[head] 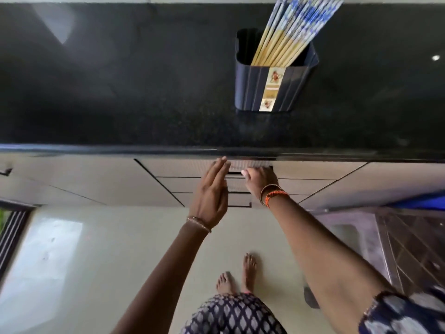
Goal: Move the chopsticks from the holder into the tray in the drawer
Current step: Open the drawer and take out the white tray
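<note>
Standing in the holder (272,88) on the desk (120,92), the chopsticks (296,30) lean up and away to the right. Below the holder, the right hand (258,178) curls on the top drawer (183,168), seemingly on its handle; the tray is unseen. The left hand (212,191), fingers straight, hovers just beside. The right hand is nearer the holder.

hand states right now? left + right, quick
Left hand: open, fingers straight, at the top drawer front, holding nothing.
Right hand: fingers curled on the drawer handle.
</note>
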{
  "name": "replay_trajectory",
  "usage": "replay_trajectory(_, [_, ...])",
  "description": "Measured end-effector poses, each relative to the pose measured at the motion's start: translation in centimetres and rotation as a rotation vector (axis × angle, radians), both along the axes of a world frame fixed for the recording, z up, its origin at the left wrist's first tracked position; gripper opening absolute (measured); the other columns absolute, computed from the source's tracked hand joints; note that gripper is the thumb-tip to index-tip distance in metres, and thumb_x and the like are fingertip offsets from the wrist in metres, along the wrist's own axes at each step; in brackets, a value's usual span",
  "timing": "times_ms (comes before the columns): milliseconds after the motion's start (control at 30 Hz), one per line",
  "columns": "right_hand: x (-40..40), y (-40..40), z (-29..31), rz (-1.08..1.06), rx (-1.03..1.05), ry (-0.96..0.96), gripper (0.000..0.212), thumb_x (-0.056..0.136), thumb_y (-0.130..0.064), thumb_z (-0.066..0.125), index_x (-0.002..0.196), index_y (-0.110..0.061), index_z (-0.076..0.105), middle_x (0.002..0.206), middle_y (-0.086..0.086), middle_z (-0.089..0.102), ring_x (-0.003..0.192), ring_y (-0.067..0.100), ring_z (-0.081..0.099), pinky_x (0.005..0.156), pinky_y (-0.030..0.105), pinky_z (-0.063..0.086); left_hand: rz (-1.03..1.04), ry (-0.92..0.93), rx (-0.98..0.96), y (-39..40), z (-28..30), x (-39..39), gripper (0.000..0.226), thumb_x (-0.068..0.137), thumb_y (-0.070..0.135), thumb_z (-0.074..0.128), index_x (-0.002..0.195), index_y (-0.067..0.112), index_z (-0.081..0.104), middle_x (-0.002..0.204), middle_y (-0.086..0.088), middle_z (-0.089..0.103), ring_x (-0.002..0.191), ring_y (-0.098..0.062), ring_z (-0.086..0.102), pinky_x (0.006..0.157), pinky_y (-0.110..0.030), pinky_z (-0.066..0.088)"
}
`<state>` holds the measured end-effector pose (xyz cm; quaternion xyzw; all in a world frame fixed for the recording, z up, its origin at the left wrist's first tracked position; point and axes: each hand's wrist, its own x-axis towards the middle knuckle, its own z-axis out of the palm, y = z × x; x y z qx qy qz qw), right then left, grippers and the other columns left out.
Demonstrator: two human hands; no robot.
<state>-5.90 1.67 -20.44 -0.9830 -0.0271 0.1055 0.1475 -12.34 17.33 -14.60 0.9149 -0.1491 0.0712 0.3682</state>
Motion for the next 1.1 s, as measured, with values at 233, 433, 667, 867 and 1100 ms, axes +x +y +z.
replay_trajectory(233, [-2.9,0.4,-0.7,-0.014,0.053,-0.067,0.036,0.097,-0.028,0.039,0.095,-0.006,0.067,0.099,0.018,0.070,0.096,0.033,0.062,0.082,0.035,0.044,0.081,-0.080,0.032,-1.6,0.0,0.8,0.046,0.090,0.010,0.028,0.134,0.003,0.041,0.142,-0.020,0.043,0.136,-0.031,0.033,0.116,-0.040,0.023])
replay_trajectory(433, [-8.0,0.5,-0.9,-0.003,0.070,-0.035,0.030,0.096,-0.022,0.042,0.102,-0.008,0.067,0.103,0.015,0.070,0.100,0.034,0.060,0.084,0.034,0.042,0.158,-0.026,0.265,-2.4,1.1,0.5,0.050,0.096,0.024,0.025,0.143,0.008,0.026,0.153,-0.012,0.024,0.144,-0.025,0.017,0.118,-0.037,0.007])
replay_trajectory(667, [-16.6,1.0,3.4,0.126,0.024,-0.016,0.019,0.085,-0.015,0.049,0.095,-0.012,0.065,0.093,0.013,0.070,0.089,0.032,0.064,0.073,0.033,0.047,0.064,0.217,0.346,-1.6,0.6,-1.1,0.052,0.098,0.032,0.021,0.147,0.019,0.011,0.158,-0.005,-0.006,0.146,-0.026,0.001,0.117,-0.046,0.017])
replay_trajectory(867, [-17.2,0.4,11.9,-0.027,0.261,-0.618,0.016,0.077,-0.013,0.047,0.076,-0.011,0.063,0.074,0.005,0.067,0.074,0.024,0.057,0.061,0.031,0.042,0.144,0.328,0.366,-1.3,-0.1,-6.9,0.047,0.096,0.029,0.027,0.141,0.016,0.029,0.156,-0.008,0.019,0.145,-0.023,0.015,0.112,-0.045,0.030])
replay_trajectory(1100, [-21.4,-0.4,7.8,-0.243,0.054,0.231,0.036,0.090,-0.024,0.036,0.100,-0.004,0.064,0.112,0.018,0.066,0.101,0.037,0.061,0.081,0.035,0.045,0.133,0.508,0.418,-0.7,-0.4,-12.7,0.044,0.096,0.029,0.027,0.137,0.019,0.038,0.152,-0.002,0.031,0.144,-0.019,0.017,0.111,-0.041,0.028])
